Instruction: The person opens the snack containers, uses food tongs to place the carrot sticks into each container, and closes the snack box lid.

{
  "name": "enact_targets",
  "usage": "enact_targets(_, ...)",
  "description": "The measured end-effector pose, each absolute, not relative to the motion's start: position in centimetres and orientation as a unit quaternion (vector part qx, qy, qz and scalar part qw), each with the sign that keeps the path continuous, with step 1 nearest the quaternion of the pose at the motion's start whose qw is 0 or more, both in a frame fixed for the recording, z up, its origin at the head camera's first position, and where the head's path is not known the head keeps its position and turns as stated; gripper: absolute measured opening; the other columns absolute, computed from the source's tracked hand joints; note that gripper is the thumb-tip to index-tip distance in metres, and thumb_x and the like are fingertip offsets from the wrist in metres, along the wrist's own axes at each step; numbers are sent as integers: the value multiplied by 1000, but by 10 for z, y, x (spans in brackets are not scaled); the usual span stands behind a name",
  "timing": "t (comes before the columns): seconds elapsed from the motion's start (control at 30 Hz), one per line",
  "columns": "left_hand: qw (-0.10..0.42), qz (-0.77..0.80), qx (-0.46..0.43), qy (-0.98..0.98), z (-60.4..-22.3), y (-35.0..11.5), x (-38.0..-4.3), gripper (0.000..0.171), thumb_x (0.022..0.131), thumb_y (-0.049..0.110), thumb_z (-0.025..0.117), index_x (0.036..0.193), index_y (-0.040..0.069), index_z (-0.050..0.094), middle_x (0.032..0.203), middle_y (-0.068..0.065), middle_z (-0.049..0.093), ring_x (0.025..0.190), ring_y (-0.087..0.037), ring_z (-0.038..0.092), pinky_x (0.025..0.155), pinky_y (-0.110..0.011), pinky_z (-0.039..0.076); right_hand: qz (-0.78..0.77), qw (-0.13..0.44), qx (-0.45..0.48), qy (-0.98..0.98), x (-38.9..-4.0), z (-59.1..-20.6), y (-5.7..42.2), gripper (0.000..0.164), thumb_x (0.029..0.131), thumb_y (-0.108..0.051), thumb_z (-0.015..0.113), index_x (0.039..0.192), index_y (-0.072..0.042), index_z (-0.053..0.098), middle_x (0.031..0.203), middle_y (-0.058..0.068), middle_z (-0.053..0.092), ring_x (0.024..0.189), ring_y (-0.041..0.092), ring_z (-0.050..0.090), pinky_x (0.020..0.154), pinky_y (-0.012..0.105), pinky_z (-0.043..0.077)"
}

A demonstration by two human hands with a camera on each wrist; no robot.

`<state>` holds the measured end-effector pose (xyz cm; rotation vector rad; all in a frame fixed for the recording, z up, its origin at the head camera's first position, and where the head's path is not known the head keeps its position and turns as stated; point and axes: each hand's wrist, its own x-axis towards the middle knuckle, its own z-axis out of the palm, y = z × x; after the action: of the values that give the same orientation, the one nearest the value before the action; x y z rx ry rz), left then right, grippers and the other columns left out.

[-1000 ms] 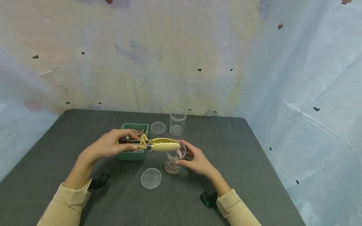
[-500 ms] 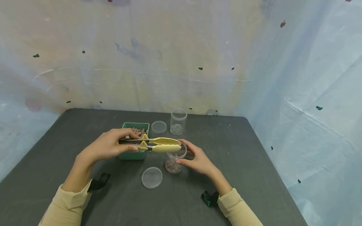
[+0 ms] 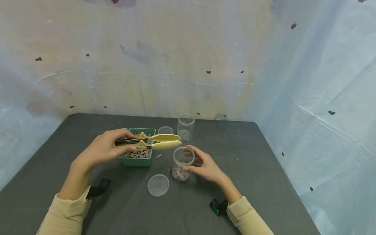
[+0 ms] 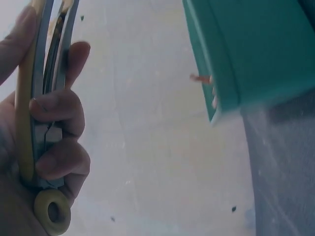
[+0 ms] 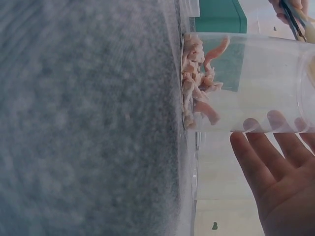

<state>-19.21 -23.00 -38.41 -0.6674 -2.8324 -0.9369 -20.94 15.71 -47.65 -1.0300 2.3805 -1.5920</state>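
Observation:
My left hand [image 3: 107, 148] grips a pair of tongs with yellow tips [image 3: 165, 141], held level over the green tub [image 3: 136, 162]. In the left wrist view, fingers curl round the tongs' metal arms [image 4: 37, 108]. Small brownish pieces [image 3: 138, 154] fill the tub. Nothing is visibly pinched in the tong tips, which are left of and behind the uncovered clear jar [image 3: 183, 156]. My right hand [image 3: 204, 166] holds that jar upright, thumb in front and fingers behind. Pinkish strips [image 5: 197, 81] lie in its bottom in the right wrist view.
A clear lid [image 3: 158, 185] lies flat in front of the tub. Farther back stand a second clear jar [image 3: 185, 125] and another lid [image 3: 165, 130], partly hidden by the tongs. One loose piece [image 3: 158, 156] lies between tub and held jar. Plastic sheeting [image 3: 176, 58] hangs behind the dark table [image 3: 229, 143].
The tongs have left the jar's mouth and moved left and back toward the tub with my left hand. A pinkish piece was at their tips one second ago. My right hand stays on the jar.

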Motion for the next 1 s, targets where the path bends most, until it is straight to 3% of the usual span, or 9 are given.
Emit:
enact_targets(0.17,90,-240,-174,-951,-380,-245,-192,43,95,54,73,127,26,71,120,0,71,98,-22,68,75,-53,52,-525,44,-346,776,-210,-477,161,77,93,-12,81,159,-12,41,152,14,55,138,40,53,106,54,49)
enact_targets(0.33,104,-207,-141,-963,-376,-260,-191,48,94,57,73,130,25,70,117,0,72,90,-20,64,73,-54,47,-530,42,-352,770,-210,-475,162,77,93,-12,81,159,-12,41,152,20,53,137,50,49,105,58,48)
enact_targets(0.6,81,-183,-121,-972,-371,-280,-188,58,94,61,70,138,22,65,123,-5,69,93,-25,63,71,-53,46,-531,48,-352,769,-209,-477,160,77,94,-11,80,160,-14,40,153,14,53,138,47,50,106,56,47)
enact_targets(0.83,36,-130,-132,-982,-365,-297,-189,69,93,67,67,140,18,64,141,-16,63,117,-40,64,79,-64,48,-527,45,-345,775,-208,-476,160,77,93,-13,81,159,-13,41,153,10,54,139,43,50,106,58,47)
enact_targets(1.0,24,-92,-165,-982,-359,-301,-194,62,92,60,73,135,15,68,135,-15,67,106,-34,70,73,-55,53,-522,41,-349,777,-209,-476,161,78,94,-16,81,159,-8,40,152,11,54,139,43,51,105,59,47)
